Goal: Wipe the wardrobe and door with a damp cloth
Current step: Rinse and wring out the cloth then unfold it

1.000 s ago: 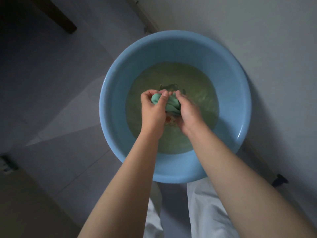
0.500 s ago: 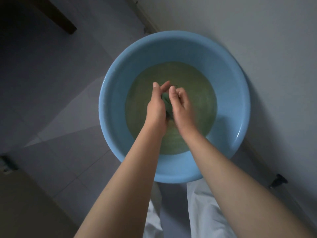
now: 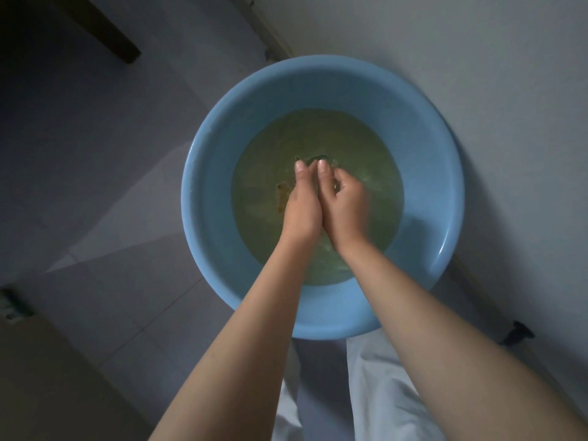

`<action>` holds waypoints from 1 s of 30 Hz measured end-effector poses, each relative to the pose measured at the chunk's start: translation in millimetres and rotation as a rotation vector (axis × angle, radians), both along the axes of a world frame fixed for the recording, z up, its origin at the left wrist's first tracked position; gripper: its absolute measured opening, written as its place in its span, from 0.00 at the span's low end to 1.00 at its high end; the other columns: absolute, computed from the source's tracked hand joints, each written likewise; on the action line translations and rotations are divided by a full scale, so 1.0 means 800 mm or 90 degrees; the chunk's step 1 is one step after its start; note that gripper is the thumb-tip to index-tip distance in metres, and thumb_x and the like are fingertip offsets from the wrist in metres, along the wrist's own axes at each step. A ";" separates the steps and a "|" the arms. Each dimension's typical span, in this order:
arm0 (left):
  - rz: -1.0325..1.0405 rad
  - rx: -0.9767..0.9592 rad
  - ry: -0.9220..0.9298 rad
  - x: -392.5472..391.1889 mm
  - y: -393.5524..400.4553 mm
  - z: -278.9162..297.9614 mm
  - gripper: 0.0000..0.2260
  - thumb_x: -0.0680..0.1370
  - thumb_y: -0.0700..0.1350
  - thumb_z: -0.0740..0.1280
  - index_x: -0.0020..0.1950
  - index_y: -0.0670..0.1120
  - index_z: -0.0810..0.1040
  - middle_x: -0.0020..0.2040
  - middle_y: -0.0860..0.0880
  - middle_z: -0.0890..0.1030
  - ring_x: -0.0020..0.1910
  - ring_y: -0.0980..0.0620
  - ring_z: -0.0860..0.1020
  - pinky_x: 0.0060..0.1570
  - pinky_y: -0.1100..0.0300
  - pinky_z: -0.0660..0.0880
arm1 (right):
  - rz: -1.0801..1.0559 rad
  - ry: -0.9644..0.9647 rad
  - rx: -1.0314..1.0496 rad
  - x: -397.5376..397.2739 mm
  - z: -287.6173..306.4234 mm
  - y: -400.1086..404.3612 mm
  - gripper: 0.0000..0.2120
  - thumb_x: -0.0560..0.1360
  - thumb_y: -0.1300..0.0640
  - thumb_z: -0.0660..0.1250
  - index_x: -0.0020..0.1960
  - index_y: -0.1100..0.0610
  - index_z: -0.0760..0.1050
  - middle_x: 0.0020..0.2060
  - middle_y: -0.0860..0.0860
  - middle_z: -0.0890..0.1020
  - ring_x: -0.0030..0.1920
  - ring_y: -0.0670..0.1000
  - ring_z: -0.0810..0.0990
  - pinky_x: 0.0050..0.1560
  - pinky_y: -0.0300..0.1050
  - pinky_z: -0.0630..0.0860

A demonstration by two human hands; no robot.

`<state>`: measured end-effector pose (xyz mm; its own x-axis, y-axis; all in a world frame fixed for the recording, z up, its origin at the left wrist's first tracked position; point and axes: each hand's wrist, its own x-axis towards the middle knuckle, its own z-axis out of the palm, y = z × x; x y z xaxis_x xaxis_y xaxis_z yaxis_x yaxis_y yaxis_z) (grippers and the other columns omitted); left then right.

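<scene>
A round blue basin (image 3: 203, 173) stands on the floor, holding greenish, murky water (image 3: 356, 138). My left hand (image 3: 302, 208) and my right hand (image 3: 348, 205) are pressed side by side low over the water in the basin's middle. Between them they squeeze the green cloth (image 3: 315, 159), which is almost wholly hidden; only a dark edge shows past the fingertips. My right hand's fingers are curled inward. Both thumbs point away from me.
The basin sits against a pale wall (image 3: 477, 74) on the right, on grey floor tiles (image 3: 111, 218). A dark wooden furniture leg (image 3: 105, 36) stands at the upper left. A small black stopper (image 3: 517, 334) sits by the wall. My white trousers (image 3: 375, 393) show below the basin.
My hands have turned from gripping the bunched cloth in plain sight to pressing together, and have sunk lower toward the water. The cloth has gone out of sight between them.
</scene>
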<state>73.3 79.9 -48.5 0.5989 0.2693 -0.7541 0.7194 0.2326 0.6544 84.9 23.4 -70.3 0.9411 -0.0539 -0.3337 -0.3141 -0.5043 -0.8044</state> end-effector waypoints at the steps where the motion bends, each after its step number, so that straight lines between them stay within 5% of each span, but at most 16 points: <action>1: -0.019 0.013 -0.002 -0.002 0.000 0.000 0.25 0.83 0.57 0.45 0.66 0.49 0.76 0.63 0.48 0.78 0.64 0.54 0.74 0.69 0.54 0.66 | -0.014 0.033 0.000 0.004 0.002 -0.002 0.19 0.80 0.46 0.60 0.33 0.53 0.74 0.27 0.49 0.77 0.31 0.51 0.76 0.33 0.44 0.68; 4: -0.040 0.011 -0.016 -0.005 0.000 -0.002 0.24 0.84 0.55 0.45 0.64 0.48 0.77 0.60 0.48 0.81 0.61 0.54 0.76 0.67 0.51 0.69 | -0.026 0.123 -0.017 0.012 0.004 -0.008 0.21 0.80 0.46 0.59 0.31 0.52 0.75 0.28 0.51 0.78 0.33 0.52 0.78 0.34 0.40 0.72; 7: -0.036 0.011 -0.015 -0.004 -0.001 -0.002 0.25 0.84 0.54 0.44 0.63 0.46 0.78 0.59 0.47 0.81 0.61 0.54 0.77 0.67 0.52 0.69 | 0.012 0.133 -0.031 0.015 0.006 -0.012 0.21 0.81 0.48 0.57 0.40 0.56 0.83 0.28 0.49 0.77 0.30 0.46 0.75 0.27 0.28 0.65; 12: -0.048 0.018 -0.008 -0.004 -0.003 -0.002 0.25 0.84 0.55 0.44 0.62 0.47 0.78 0.58 0.48 0.81 0.60 0.53 0.77 0.65 0.52 0.70 | 0.007 0.180 0.001 0.014 0.004 -0.012 0.21 0.82 0.47 0.56 0.39 0.54 0.81 0.29 0.50 0.79 0.31 0.47 0.78 0.31 0.37 0.71; 17: -0.040 0.012 0.002 -0.009 -0.002 -0.010 0.27 0.83 0.56 0.44 0.64 0.44 0.77 0.59 0.46 0.81 0.56 0.53 0.78 0.61 0.56 0.74 | -0.034 0.244 0.023 0.010 0.002 -0.016 0.21 0.81 0.45 0.55 0.41 0.56 0.79 0.32 0.51 0.80 0.30 0.44 0.77 0.28 0.33 0.70; 20: -0.031 0.031 0.021 -0.013 0.001 -0.016 0.28 0.83 0.58 0.44 0.63 0.46 0.78 0.57 0.47 0.82 0.56 0.52 0.79 0.61 0.52 0.73 | -0.070 0.348 0.155 0.010 0.001 -0.021 0.25 0.72 0.36 0.67 0.48 0.59 0.77 0.39 0.53 0.83 0.39 0.50 0.82 0.38 0.39 0.76; 22: -0.009 0.030 0.045 -0.015 0.003 -0.020 0.28 0.82 0.59 0.45 0.61 0.46 0.79 0.56 0.46 0.82 0.56 0.50 0.79 0.63 0.50 0.73 | -0.116 0.387 0.235 0.009 -0.004 -0.024 0.18 0.69 0.45 0.74 0.48 0.57 0.74 0.41 0.54 0.83 0.42 0.53 0.81 0.41 0.45 0.78; 25: 0.015 0.028 0.052 -0.014 0.003 -0.022 0.27 0.83 0.57 0.45 0.63 0.45 0.77 0.55 0.46 0.82 0.55 0.51 0.79 0.62 0.49 0.73 | -0.140 0.350 0.260 0.011 -0.005 -0.026 0.05 0.74 0.60 0.71 0.47 0.53 0.76 0.42 0.55 0.82 0.45 0.54 0.81 0.49 0.50 0.78; 30: 0.050 0.016 0.053 -0.013 0.002 -0.022 0.25 0.83 0.57 0.45 0.61 0.44 0.75 0.49 0.49 0.83 0.46 0.52 0.81 0.50 0.58 0.78 | -0.130 0.323 0.243 0.016 0.004 -0.027 0.08 0.80 0.60 0.62 0.47 0.49 0.78 0.40 0.54 0.83 0.35 0.50 0.80 0.28 0.40 0.74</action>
<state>63.1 81.4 -66.0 0.5109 0.3327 -0.7927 0.7516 0.2746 0.5997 98.1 2.2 -66.9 0.6454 -0.0055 -0.7638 -0.7601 -0.1037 -0.6415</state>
